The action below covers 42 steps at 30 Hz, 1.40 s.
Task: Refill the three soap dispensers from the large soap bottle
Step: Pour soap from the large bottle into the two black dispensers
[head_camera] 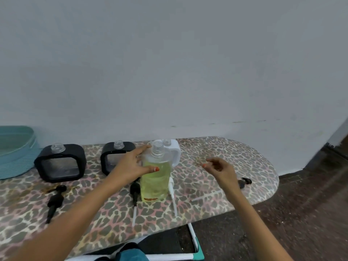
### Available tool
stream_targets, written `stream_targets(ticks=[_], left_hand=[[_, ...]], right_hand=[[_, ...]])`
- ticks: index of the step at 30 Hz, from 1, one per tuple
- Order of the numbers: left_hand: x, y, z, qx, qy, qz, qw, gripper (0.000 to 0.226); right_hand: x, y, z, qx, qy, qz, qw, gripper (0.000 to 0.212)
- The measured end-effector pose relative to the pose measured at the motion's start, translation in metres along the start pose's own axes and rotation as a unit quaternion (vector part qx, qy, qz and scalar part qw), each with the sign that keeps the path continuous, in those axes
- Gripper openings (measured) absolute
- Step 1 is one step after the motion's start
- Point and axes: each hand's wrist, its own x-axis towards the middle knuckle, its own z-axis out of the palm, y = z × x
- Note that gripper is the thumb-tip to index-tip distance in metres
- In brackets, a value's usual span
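Note:
The large soap bottle (156, 178), clear with yellow-green liquid and an uncapped threaded neck, stands upright on the leopard-print board (207, 196). My left hand (134, 163) wraps its upper part. My right hand (219, 166) hovers to the right of the bottle, fingers loosely curled, holding nothing. Two black square dispensers (60, 162) (114, 155) and a white dispenser (174, 150) stand uncapped along the wall, the white one partly hidden behind the bottle.
Black pump heads lie on the board at the left (55, 199), beside the bottle (135, 193) and at the right (244, 182); a white pump (172, 193) lies by the bottle. A teal basket (15, 151) sits far left. The board's rounded end drops to dark floor.

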Motion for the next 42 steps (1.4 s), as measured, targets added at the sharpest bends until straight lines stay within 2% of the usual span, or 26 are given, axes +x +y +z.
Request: stream_targets(ticks=[4, 6, 8, 10, 12, 14, 16, 18, 20, 22, 25, 28, 31, 35, 39, 42], left_hand=[[0.003, -0.01, -0.002, -0.007, -0.006, -0.003, 1.0, 0.083], [0.004, -0.015, -0.004, -0.011, -0.006, 0.004, 1.0, 0.085], [0.005, -0.019, -0.003, -0.01, -0.007, 0.011, 1.0, 0.091], [0.006, -0.023, -0.002, -0.015, -0.003, 0.012, 1.0, 0.094], [0.006, -0.025, -0.001, -0.012, -0.007, 0.022, 1.0, 0.092], [0.002, -0.026, -0.002, -0.004, -0.016, 0.045, 0.999, 0.085], [-0.003, -0.026, -0.011, -0.014, -0.004, 0.065, 0.998, 0.078], [-0.01, -0.03, -0.03, -0.039, 0.039, 0.069, 0.996, 0.066], [-0.017, -0.043, -0.058, 0.002, 0.119, 0.093, 0.989, 0.046], [-0.026, -0.065, -0.087, 0.043, 0.205, 0.116, 0.971, 0.032], [-0.042, -0.099, -0.126, 0.072, 0.323, 0.108, 0.938, 0.037], [-0.047, -0.134, -0.155, 0.1, 0.383, 0.053, 0.917, 0.056], [-0.041, -0.158, -0.175, 0.11, 0.367, -0.017, 0.924, 0.081], [-0.027, -0.179, -0.188, 0.053, 0.268, -0.067, 0.96, 0.106], [-0.016, -0.185, -0.194, -0.024, 0.171, -0.098, 0.98, 0.105], [-0.009, -0.186, -0.194, -0.058, 0.181, -0.113, 0.975, 0.092]], right_hand=[[-0.003, -0.019, 0.059, -0.047, -0.174, -0.043, 0.983, 0.066], [-0.004, -0.02, 0.084, -0.032, -0.248, -0.03, 0.968, 0.084], [-0.003, -0.014, 0.098, -0.009, -0.278, -0.017, 0.96, 0.093], [-0.002, -0.008, 0.106, -0.009, -0.271, -0.011, 0.962, 0.1], [-0.002, -0.007, 0.108, -0.008, -0.262, -0.011, 0.965, 0.093], [-0.001, -0.006, 0.109, -0.005, -0.257, -0.024, 0.966, 0.075], [0.0, -0.004, 0.109, 0.0, -0.263, -0.032, 0.964, 0.07], [0.001, -0.001, 0.108, 0.002, -0.256, -0.026, 0.966, 0.071], [0.002, 0.0, 0.109, -0.004, -0.25, -0.024, 0.968, 0.07], [0.002, -0.001, 0.109, -0.011, -0.249, -0.023, 0.968, 0.078], [0.003, -0.004, 0.111, -0.002, -0.247, -0.021, 0.969, 0.085], [0.007, 0.001, 0.112, 0.008, -0.242, -0.019, 0.97, 0.095], [0.009, 0.007, 0.113, -0.005, -0.236, -0.024, 0.971, 0.114], [0.014, 0.015, 0.113, -0.009, -0.215, -0.022, 0.976, 0.126], [0.017, 0.026, 0.113, -0.006, -0.206, -0.002, 0.978, 0.12], [0.015, 0.028, 0.116, 0.005, -0.197, 0.015, 0.98, 0.116]])
